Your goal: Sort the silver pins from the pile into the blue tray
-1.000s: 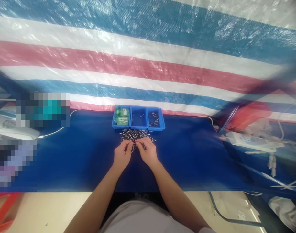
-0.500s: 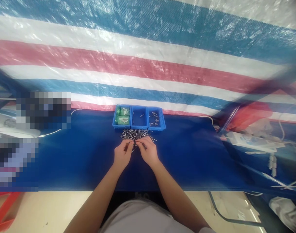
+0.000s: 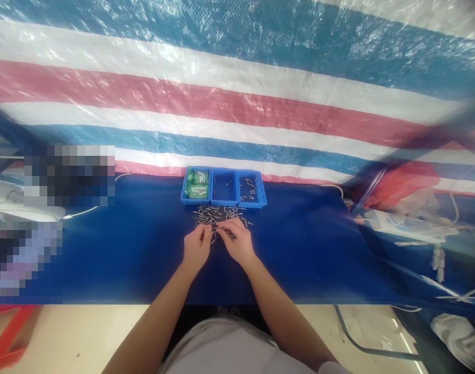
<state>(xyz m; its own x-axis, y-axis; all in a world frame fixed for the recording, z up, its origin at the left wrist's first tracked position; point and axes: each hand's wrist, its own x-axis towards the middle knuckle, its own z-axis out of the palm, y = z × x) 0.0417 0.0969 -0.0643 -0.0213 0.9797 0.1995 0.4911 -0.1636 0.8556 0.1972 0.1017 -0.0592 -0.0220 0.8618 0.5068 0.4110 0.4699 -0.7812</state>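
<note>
My left hand (image 3: 197,245) is closed in a pinch at the near edge of a pile of thin metal pins (image 3: 214,214). Facing it, my right hand (image 3: 237,240) is closed too, its thumb and forefinger pinched together. A thin metal pin (image 3: 215,227) seems to span the small gap between the two sets of fingertips. More dark pins show under the curled fingers of my right hand; whether they are held or lie on the table I cannot tell. Just beyond the pile stands a blue three-part tray (image 3: 225,204).
Green-wrapped pale pieces (image 3: 197,186) fill the tray's left compartment; a few pins lie in the middle one and several in the right. The blue tabletop (image 3: 307,244) meets a striped plastic sheet (image 3: 241,111) behind. Cables and a white box (image 3: 396,226) are on the right.
The fingertips have drawn slightly apart, and a thin pin shows more clearly between them. More of the dark pins by my right fingers is visible. The tray and pile stay put.
</note>
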